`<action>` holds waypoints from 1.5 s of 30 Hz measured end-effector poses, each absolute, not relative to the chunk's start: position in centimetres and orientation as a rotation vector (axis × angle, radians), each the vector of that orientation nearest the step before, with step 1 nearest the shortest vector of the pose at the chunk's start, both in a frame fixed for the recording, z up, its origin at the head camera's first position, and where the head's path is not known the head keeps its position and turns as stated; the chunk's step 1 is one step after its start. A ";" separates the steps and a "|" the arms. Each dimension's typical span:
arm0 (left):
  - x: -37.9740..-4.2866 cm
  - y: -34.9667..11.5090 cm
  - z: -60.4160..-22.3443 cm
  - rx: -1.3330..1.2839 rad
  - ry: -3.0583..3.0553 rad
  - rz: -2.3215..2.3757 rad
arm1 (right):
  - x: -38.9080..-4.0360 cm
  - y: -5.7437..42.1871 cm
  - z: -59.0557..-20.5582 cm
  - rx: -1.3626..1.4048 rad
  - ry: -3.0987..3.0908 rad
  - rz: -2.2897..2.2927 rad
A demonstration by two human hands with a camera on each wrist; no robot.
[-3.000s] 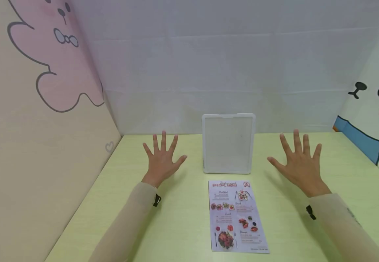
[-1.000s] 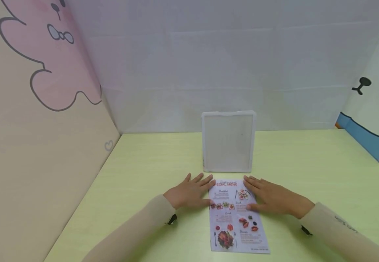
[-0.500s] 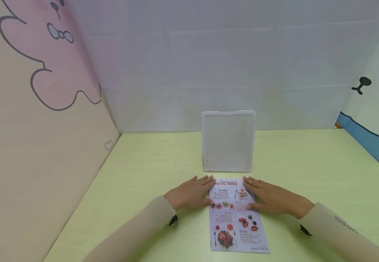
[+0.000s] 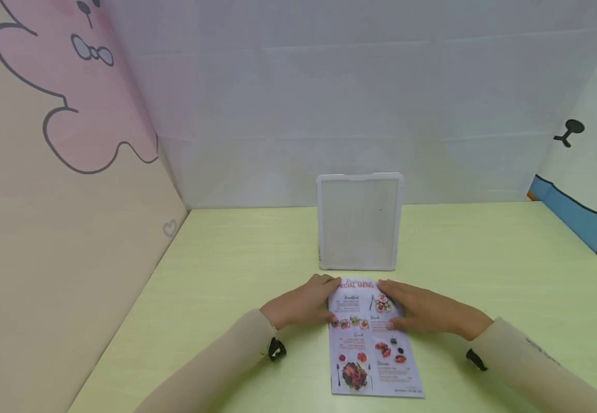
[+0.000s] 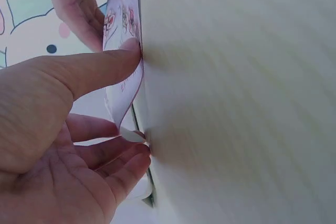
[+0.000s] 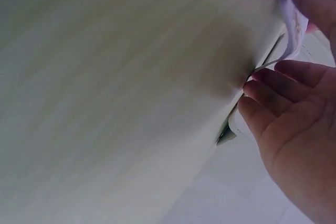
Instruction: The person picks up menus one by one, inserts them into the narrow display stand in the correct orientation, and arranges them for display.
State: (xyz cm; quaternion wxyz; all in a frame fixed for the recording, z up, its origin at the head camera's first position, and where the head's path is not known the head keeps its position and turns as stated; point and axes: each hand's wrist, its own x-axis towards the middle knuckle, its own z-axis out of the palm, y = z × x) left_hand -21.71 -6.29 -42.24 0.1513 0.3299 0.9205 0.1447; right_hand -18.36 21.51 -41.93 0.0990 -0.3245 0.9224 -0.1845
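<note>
A printed restaurant menu sheet lies on the table below the upright white panel. My left hand grips its far left corner, with fingers curled at the edge and the thumb on the side. At the far right corner my right hand holds the sheet the same way, thumb lower down the right side. The left wrist view shows the menu sheet bent upward, its corner between the fingers and the thumb pressing the edge. In the right wrist view the menu sheet curves up from the table by the fingertips.
A white-framed panel stands upright just beyond the menu. The pale yellow-green table meets a white back sheet. Side walls carry cartoon animals, a pink one at left and a white one at right.
Both hands came in from spread positions beside the panel onto the menu's far corners. Since then the fingers have curled in and the far edge has bent up slightly.
</note>
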 end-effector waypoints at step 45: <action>-24.4 -7.3 -45.3 0.489 2.144 1.574 | -20.2 21.0 -43.1 -0.423 2.319 -1.344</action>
